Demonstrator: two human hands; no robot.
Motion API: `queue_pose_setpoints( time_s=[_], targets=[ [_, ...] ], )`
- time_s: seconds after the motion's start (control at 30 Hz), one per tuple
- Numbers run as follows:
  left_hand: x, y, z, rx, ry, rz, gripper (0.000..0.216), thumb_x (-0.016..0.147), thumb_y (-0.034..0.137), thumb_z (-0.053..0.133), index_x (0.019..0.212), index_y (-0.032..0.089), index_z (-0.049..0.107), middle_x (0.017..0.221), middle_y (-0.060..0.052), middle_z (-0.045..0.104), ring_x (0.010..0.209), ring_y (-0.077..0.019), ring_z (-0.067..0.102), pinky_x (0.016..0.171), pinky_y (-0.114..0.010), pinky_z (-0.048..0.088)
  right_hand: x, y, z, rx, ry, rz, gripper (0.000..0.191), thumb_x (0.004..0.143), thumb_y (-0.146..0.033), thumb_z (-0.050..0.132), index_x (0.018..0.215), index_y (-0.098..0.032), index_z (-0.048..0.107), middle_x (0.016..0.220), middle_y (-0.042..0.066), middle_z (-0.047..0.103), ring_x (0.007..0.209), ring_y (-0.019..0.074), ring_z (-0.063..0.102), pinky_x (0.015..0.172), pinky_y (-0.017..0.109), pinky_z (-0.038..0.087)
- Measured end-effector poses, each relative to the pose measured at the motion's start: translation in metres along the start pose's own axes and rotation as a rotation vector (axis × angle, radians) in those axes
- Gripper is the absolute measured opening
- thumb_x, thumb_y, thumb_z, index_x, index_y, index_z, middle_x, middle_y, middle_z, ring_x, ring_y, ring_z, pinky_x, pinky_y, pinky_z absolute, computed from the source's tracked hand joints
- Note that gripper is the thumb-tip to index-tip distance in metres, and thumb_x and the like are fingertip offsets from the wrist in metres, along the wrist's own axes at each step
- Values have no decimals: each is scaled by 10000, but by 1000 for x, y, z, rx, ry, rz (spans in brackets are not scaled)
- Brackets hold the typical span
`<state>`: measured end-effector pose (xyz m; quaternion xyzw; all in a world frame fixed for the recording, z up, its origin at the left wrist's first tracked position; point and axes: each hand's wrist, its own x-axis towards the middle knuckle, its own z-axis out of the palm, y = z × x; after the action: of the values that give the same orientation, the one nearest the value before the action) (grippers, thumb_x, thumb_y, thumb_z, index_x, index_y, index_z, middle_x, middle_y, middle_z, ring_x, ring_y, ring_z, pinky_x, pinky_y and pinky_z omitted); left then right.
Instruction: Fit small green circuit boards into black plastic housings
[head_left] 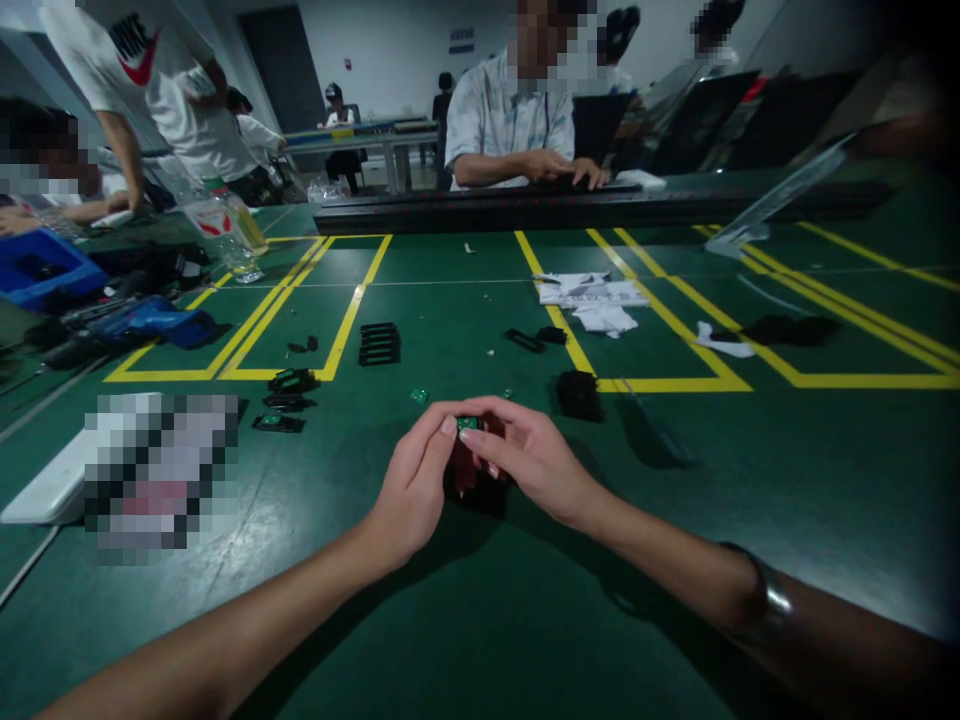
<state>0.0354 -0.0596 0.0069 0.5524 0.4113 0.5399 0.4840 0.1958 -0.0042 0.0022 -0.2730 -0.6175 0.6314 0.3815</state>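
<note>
Both hands meet over the middle of the green table, fingers closed around one small green circuit board with a dark edge (pixel 469 425). The thumb of my left hand (pixel 418 478) presses its left end. My right hand (pixel 536 455) pinches it from the other side, thumb on its face; the fingers partly hide the piece. Just beyond lie two small green bits, one of them a shiny scrap (pixel 420 396). To the left are black housings with green boards (pixel 278 423) and a row of black plastic frames (pixel 379 343). A stack of black parts (pixel 579 394) sits to the right.
Crumpled white paper (pixel 596 298) and a long black rail (pixel 480 212) lie farther back. At left are a white box (pixel 52 480), a blue-handled tool (pixel 169 322), a blue bin (pixel 45 268) and a clear bottle (pixel 232 235). A person (pixel 510 130) sits opposite.
</note>
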Motion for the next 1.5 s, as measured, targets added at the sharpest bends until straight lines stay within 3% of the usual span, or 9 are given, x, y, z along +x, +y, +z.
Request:
queue_pose_setpoints(
  time_s=[0.47,0.7,1.27,1.5],
  targets=[
    [0,3,4,-86,-78,-89,416,1116,434,390,1307,159,637,881,-53,717,700,-117,595,654,-240,494,-1,4,-9,53,-82,96,323,990,-357,725,1274,-202,731,778,11,708,605,95,576,534,218,388],
    [-1,-2,3,-113,-59,-155,439,1100,486,410,1289,166,644,866,-52,691,686,-121,605,617,-239,477,0,5,-11,85,-111,130,362,1012,-358,693,1334,-193,698,806,25,722,646,120,634,550,233,402],
    [3,2,0,-163,-65,-160,336,1074,401,505,1265,175,663,886,-57,732,705,-134,627,627,-246,510,-1,-1,-7,128,-79,37,236,974,-297,745,1191,-206,766,745,-18,689,592,74,560,535,199,414],
    [4,-2,-4,-247,-79,-157,291,1034,351,579,1250,192,692,940,-62,738,684,-129,623,608,-242,520,-1,-1,-5,133,-73,52,270,976,-291,730,1228,-195,741,737,-5,725,602,115,645,539,229,457]
  ],
)
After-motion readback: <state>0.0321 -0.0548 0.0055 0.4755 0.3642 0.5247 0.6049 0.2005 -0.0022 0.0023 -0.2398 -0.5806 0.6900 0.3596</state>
